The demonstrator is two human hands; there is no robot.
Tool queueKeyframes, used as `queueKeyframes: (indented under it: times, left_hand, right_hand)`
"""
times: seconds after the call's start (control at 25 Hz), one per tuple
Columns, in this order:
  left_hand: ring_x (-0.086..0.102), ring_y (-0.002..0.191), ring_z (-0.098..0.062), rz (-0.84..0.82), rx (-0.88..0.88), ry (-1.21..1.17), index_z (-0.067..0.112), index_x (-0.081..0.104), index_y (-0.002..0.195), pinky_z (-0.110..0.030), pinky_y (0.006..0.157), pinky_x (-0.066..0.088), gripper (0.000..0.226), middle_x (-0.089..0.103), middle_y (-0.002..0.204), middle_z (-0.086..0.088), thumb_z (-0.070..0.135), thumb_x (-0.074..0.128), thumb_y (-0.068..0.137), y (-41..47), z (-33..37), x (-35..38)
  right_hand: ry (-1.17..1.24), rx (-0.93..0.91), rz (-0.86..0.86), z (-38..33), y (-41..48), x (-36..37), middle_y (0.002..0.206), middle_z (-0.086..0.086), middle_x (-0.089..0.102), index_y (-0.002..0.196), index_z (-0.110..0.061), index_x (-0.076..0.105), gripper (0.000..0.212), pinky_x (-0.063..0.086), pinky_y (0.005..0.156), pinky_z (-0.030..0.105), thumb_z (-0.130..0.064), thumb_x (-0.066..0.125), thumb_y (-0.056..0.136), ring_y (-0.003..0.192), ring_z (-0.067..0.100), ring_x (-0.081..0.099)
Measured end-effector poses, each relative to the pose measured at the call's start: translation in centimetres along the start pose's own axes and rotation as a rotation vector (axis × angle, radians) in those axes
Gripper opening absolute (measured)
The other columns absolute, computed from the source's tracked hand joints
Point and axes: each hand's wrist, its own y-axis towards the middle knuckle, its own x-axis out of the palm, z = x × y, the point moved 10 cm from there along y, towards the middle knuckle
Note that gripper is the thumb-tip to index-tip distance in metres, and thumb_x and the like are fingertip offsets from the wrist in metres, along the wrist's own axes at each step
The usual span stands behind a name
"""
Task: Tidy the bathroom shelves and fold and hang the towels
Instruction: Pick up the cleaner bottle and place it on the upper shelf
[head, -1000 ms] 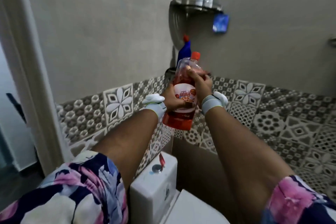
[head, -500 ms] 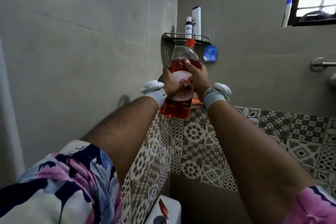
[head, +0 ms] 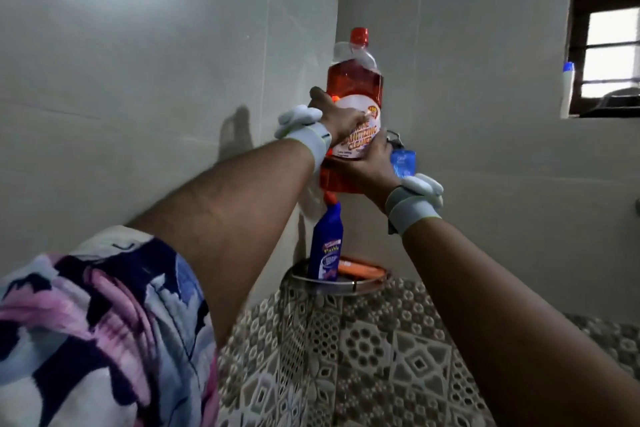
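Observation:
A clear bottle of red sanitizing cleaner (head: 356,80) with a red cap is held upright, high in the wall corner. My left hand (head: 334,116) grips its left side across the white label. My right hand (head: 372,166) cups it lower on the right. The bottle hides most of the upper corner shelf, of which only a bit of wire rim (head: 394,135) shows. Below, a blue cleaner bottle (head: 327,246) stands on the lower corner shelf (head: 341,284), beside an orange object (head: 360,269).
A blue sachet (head: 403,163) hangs just right of my right hand. A white bottle with a blue cap (head: 568,87) stands at the window (head: 609,55) on the right. Patterned tiles cover the lower walls.
Both hands have lifted the red bottle from below the lower shelf up to the upper corner shelf. The view has tilted upward, and the toilet tank has left the frame.

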Motion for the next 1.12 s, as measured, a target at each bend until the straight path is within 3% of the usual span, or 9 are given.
queueKeyframes:
  times: [0.08, 0.2, 0.4, 0.56, 0.64, 0.72, 0.84, 0.96, 1.12]
  left_hand:
    - [0.049, 0.124, -0.032, 0.048, 0.009, -0.004, 0.008, 0.030, 0.136, -0.042, 0.104, 0.042, 0.084, 0.047, 0.137, -0.013, 0.042, 0.076, 0.073, 1.8, 1.5, 0.6]
    - [0.040, 0.133, -0.035, 0.057, 0.047, 0.014, 0.007, 0.024, 0.142, -0.044, 0.110, 0.035, 0.089, 0.038, 0.146, -0.015, 0.046, 0.071, 0.078, 4.0, 3.5, 1.5]
    - [0.056, 0.109, -0.030, 0.196, 0.198, 0.142, 0.012, 0.052, 0.123, -0.037, 0.097, 0.044, 0.057, 0.060, 0.122, -0.010, 0.056, 0.050, 0.088, 7.0, 6.4, 0.2]
    - [0.052, 0.095, -0.029, 0.086, 0.251, 0.482, 0.022, 0.060, 0.117, -0.036, 0.084, 0.038, 0.082, 0.061, 0.114, -0.009, 0.076, 0.017, 0.072, 8.9, 6.1, 0.5]
    - [0.053, 0.096, -0.028, 0.090, 0.288, 0.586, 0.025, 0.064, 0.111, -0.038, 0.086, 0.037, 0.091, 0.061, 0.111, -0.006, 0.083, 0.009, 0.065, 9.9, 5.9, -0.4]
    - [0.054, 0.105, -0.030, 0.096, 0.291, 0.654, 0.019, 0.065, 0.108, -0.039, 0.094, 0.037, 0.086, 0.060, 0.114, -0.007, 0.081, 0.017, 0.073, 11.3, 5.2, -1.0]
    - [0.050, 0.115, -0.033, -0.023, 0.233, 0.850, 0.018, 0.057, 0.125, -0.039, 0.095, 0.038, 0.088, 0.053, 0.129, -0.015, 0.076, 0.024, 0.067, 13.5, 2.5, -0.6]
    - [0.037, 0.133, -0.034, -0.082, 0.098, 1.004, 0.017, 0.039, 0.143, -0.041, 0.108, 0.034, 0.088, 0.038, 0.146, -0.014, 0.060, 0.063, 0.070, 14.1, -1.2, -1.2]
    - [0.025, 0.141, -0.030, -0.111, 0.204, 1.190, 0.013, 0.021, 0.148, -0.039, 0.114, 0.019, 0.105, 0.030, 0.150, -0.014, 0.055, 0.075, 0.068, 14.8, -3.1, -0.3]
  right_hand:
    - [-0.119, -0.024, 0.157, -1.4, 2.9, -1.5, 0.147, 0.019, 0.027, 0.150, -0.007, 0.003, 0.123, 0.030, 0.112, 0.048, -0.048, 0.081, 0.064, 0.136, 0.037, 0.030]
    - [-0.174, -0.091, 0.280, -3.0, 6.2, -2.6, 0.142, 0.020, 0.034, 0.149, -0.003, 0.008, 0.113, 0.032, 0.106, 0.045, -0.046, 0.077, 0.070, 0.130, 0.039, 0.038]
    - [-0.067, -0.158, 0.314, -4.6, 12.6, -4.2, 0.137, 0.018, 0.036, 0.144, -0.004, 0.017, 0.100, 0.036, 0.107, 0.045, -0.041, 0.075, 0.072, 0.127, 0.037, 0.040]
    - [0.035, -0.068, 0.255, -3.7, 16.8, -4.4, 0.139, 0.017, 0.035, 0.142, -0.007, 0.019, 0.102, 0.034, 0.110, 0.046, -0.047, 0.077, 0.069, 0.130, 0.034, 0.037]
    - [0.064, -0.034, 0.259, -3.0, 18.4, -4.1, 0.140, 0.016, 0.035, 0.143, -0.008, 0.017, 0.110, 0.033, 0.111, 0.048, -0.053, 0.079, 0.064, 0.132, 0.033, 0.035]
    - [0.057, -0.041, 0.272, -2.5, 19.8, -3.2, 0.141, 0.016, 0.035, 0.142, -0.008, 0.017, 0.113, 0.034, 0.110, 0.049, -0.055, 0.080, 0.061, 0.132, 0.033, 0.035]
    - [-0.015, -0.086, 0.296, -2.6, 21.4, -2.0, 0.139, 0.017, 0.036, 0.140, -0.008, 0.019, 0.112, 0.036, 0.108, 0.049, -0.055, 0.081, 0.058, 0.131, 0.034, 0.036]
    - [-0.079, -0.126, 0.310, -3.2, 22.5, -1.2, 0.137, 0.016, 0.039, 0.138, -0.009, 0.021, 0.111, 0.040, 0.105, 0.047, -0.057, 0.080, 0.057, 0.128, 0.034, 0.039]
    - [-0.147, -0.124, 0.284, -3.1, 23.9, 1.0, 0.135, 0.015, 0.042, 0.137, -0.008, 0.024, 0.113, 0.041, 0.103, 0.049, -0.060, 0.080, 0.054, 0.125, 0.033, 0.042]
